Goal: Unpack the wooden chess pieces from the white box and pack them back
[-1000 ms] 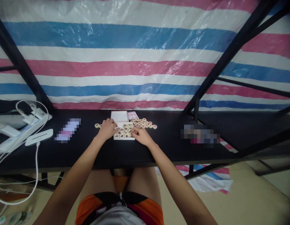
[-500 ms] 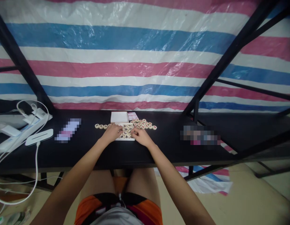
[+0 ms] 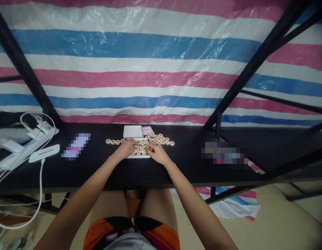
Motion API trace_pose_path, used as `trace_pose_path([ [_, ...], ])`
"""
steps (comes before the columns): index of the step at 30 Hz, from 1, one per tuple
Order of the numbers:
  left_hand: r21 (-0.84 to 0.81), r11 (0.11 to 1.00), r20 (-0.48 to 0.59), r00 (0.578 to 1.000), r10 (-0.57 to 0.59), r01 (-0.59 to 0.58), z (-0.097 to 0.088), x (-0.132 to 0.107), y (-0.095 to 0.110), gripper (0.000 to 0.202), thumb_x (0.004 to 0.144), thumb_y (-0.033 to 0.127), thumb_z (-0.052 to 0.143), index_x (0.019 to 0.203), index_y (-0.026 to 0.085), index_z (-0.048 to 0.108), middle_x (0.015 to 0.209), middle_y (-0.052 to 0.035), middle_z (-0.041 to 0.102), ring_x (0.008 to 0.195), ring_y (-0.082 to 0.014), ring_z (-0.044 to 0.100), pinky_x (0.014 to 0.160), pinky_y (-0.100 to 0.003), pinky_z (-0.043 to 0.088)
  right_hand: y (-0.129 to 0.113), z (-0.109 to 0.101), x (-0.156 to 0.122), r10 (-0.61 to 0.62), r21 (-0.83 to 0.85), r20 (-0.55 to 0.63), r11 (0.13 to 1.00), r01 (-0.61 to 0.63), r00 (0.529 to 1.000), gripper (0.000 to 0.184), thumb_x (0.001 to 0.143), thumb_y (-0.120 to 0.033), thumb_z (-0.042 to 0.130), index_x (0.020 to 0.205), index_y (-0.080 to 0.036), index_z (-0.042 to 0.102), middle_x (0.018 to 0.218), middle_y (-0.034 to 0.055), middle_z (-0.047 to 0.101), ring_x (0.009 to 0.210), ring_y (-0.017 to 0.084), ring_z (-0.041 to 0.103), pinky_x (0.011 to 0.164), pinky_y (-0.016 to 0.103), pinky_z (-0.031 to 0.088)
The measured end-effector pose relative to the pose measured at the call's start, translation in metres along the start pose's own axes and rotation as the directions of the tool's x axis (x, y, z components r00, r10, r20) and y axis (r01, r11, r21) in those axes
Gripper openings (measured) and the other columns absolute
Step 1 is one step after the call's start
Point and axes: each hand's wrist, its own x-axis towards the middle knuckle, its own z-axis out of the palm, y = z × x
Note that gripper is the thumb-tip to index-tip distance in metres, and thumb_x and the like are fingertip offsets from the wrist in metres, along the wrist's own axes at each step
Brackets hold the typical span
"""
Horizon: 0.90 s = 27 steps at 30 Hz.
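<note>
A shallow white box (image 3: 139, 157) on the black table holds several round Chinese chess pieces (image 3: 140, 150) with black characters. My left hand (image 3: 126, 148) reaches over its left side, fingers curled down on the pieces. At the right side, my right hand (image 3: 158, 153) has its fingers bent inward over the wall. Both are closed, but whatever lies under the fingertips is hidden. Right behind the box is its white lid (image 3: 132, 131), inner side up. A short row of loose pieces (image 3: 113, 142) extends to the left; a cluster of red-character pieces (image 3: 161, 139) lies to the right.
A pink-and-white printed card (image 3: 147, 130) lies beside the lid. Farther left are a blurred-out phone-like item (image 3: 76, 146), a white device with a cable (image 3: 44, 153) and a power strip (image 3: 27, 146). Another blurred-out item (image 3: 224, 153) is at right. Black frame posts (image 3: 228, 93) flank the table.
My left hand's fingers have shifted slightly to the right over the pieces in the box. My right hand stays at the box's right side. The view has tilted a little.
</note>
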Motion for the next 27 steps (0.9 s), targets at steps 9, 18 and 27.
trace_pose_path([
  [9, -0.194, 0.967, -0.488, 0.839, -0.241, 0.165, -0.053, -0.010, -0.036, 0.019, 0.082, 0.027, 0.054, 0.093, 0.017, 0.067, 0.094, -0.0058, 0.062, 0.078, -0.0153, 0.060, 0.076, -0.028, 0.050, 0.004, 0.001, 0.000, -0.008, 0.005, -0.014, 1.000, 0.008, 1.000, 0.014, 0.079, -0.021, 0.050, 0.077, -0.020, 0.064, 0.053, -0.0057, 0.048, 0.050, 0.009, 0.045, 0.056, 0.020, 0.032],
  [18, -0.001, 0.680, -0.449, 0.607, -0.655, 0.733, -0.079, -0.040, -0.089, 0.035, 0.078, 0.013, 0.050, 0.111, 0.014, 0.061, 0.095, -0.0122, 0.067, 0.097, -0.0261, 0.061, 0.088, -0.036, 0.045, 0.003, 0.002, 0.000, -0.001, 0.019, -0.011, 1.000, 0.002, 1.000, 0.014, 0.078, -0.020, 0.050, 0.076, -0.019, 0.064, 0.053, -0.0055, 0.049, 0.050, 0.009, 0.043, 0.056, 0.020, 0.032],
  [27, 0.020, 0.612, -0.309, 0.587, -0.749, 0.791, -0.078, -0.041, -0.093, 0.028, 0.075, 0.023, 0.057, 0.102, 0.021, 0.064, 0.102, -0.0093, 0.070, 0.098, -0.0279, 0.063, 0.080, -0.036, 0.048, 0.005, 0.001, 0.000, -0.001, 0.026, -0.010, 1.000, 0.001, 1.000, 0.014, 0.078, -0.020, 0.050, 0.075, -0.019, 0.064, 0.054, -0.0053, 0.050, 0.051, 0.009, 0.044, 0.056, 0.021, 0.033],
])
